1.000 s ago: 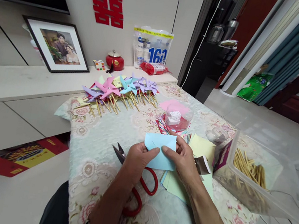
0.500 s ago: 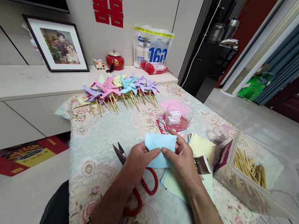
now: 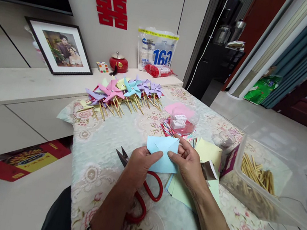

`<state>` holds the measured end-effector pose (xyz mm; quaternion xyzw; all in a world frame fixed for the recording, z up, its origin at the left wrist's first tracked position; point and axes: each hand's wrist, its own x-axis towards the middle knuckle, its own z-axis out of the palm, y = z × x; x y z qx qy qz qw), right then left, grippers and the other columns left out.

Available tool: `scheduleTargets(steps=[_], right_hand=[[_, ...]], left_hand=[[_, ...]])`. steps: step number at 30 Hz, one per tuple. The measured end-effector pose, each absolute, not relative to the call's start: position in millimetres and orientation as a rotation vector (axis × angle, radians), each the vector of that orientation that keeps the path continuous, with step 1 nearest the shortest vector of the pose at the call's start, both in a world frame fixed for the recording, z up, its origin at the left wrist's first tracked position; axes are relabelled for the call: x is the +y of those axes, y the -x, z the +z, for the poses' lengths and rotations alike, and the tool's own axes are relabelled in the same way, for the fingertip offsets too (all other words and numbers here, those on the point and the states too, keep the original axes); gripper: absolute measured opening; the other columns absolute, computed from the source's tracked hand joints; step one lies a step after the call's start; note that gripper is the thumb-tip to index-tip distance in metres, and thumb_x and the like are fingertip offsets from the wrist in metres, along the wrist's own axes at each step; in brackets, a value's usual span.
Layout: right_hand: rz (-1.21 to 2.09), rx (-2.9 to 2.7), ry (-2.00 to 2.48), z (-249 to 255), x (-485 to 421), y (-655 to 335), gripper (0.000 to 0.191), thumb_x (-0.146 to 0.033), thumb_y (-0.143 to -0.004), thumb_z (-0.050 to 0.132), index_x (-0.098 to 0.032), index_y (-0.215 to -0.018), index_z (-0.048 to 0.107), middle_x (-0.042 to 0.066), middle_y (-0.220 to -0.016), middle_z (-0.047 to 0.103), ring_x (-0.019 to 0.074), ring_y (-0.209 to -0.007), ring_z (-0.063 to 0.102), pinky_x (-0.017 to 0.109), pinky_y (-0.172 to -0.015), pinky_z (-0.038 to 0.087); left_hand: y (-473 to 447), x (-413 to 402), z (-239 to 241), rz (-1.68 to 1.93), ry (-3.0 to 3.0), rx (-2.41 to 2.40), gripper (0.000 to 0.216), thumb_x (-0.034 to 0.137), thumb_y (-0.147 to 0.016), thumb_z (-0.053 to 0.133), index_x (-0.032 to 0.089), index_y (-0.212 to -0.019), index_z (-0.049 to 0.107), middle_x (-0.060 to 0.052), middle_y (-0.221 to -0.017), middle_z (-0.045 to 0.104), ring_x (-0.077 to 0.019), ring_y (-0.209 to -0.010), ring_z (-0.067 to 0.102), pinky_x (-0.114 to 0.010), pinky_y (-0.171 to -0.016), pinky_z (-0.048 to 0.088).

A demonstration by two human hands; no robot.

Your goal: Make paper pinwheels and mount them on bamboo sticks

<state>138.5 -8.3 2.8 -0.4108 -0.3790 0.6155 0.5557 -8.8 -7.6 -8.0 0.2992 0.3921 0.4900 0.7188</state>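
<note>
A light blue square of paper (image 3: 165, 144) with diagonal cuts is held above the table between both hands. My left hand (image 3: 141, 163) pinches its left side, thumb on top. My right hand (image 3: 188, 161) grips the right side, its thumb also on the face of the sheet. Red-handled scissors (image 3: 153, 186) lie on the tablecloth, partly under my left hand and forearm, blades toward the upper left. Beside my right hand and partly hidden by it is a stack of coloured paper (image 3: 181, 191), pale green and yellow on top.
Several finished paper pinwheels (image 3: 128, 90) on sticks lie at the table's far left. A clear plastic tub (image 3: 184, 120) holds small white boxes. At right stands a clear bin (image 3: 249, 191) of wooden sticks. The flowered tablecloth (image 3: 88, 198) covers the table.
The blue paper has shifted slightly left and its cut lines show more plainly. My thumbs are a little farther apart. Both hands keep their hold.
</note>
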Motion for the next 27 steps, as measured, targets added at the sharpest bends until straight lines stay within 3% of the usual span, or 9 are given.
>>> scheduleTargets(steps=[13,19,23,27], right_hand=[[1.373,-1.008,1.083,4,-9,-139,0.08,-0.024,-0.064,0.082,-0.019,-0.137,0.048,0.0,-0.087,0.073,0.0168,-0.069,0.063,0.027,-0.062,0.046],[1.359,-1.029,1.092,5,-10,-138,0.083,-0.024,-0.066,0.08,-0.02,-0.141,0.045,-0.001,-0.083,0.071,0.0157,-0.065,0.061,0.026,-0.059,0.046],[1.386,-1.017,1.055,5,-8,-140,0.082,-0.025,-0.067,0.081,-0.021,-0.141,0.045,0.001,-0.089,0.071,0.017,-0.073,0.064,0.029,-0.065,0.049],[1.19,-1.047,1.033,1,-4,-146,0.075,-0.024,-0.065,0.084,-0.025,-0.134,0.055,0.003,-0.103,0.067,0.0168,-0.084,0.061,0.032,-0.074,0.051]], left_hand=[[5,-7,-14,1.077,-0.767,0.96,0.031,0.03,-0.065,0.083,0.013,-0.09,0.076,-0.007,-0.08,0.078,-0.0189,-0.066,0.069,-0.031,-0.068,0.055],[4,-9,-11,1.07,-0.707,0.88,0.035,0.03,-0.064,0.083,0.012,-0.093,0.075,-0.008,-0.08,0.078,-0.0223,-0.068,0.07,-0.035,-0.071,0.056],[7,-9,-10,1.064,-0.717,0.878,0.036,0.029,-0.066,0.081,0.011,-0.096,0.075,-0.009,-0.083,0.078,-0.024,-0.071,0.071,-0.037,-0.075,0.055],[13,-8,-2,1.108,-0.694,0.872,0.035,0.027,-0.069,0.078,0.013,-0.101,0.073,-0.008,-0.089,0.078,-0.0239,-0.078,0.071,-0.035,-0.078,0.054]])
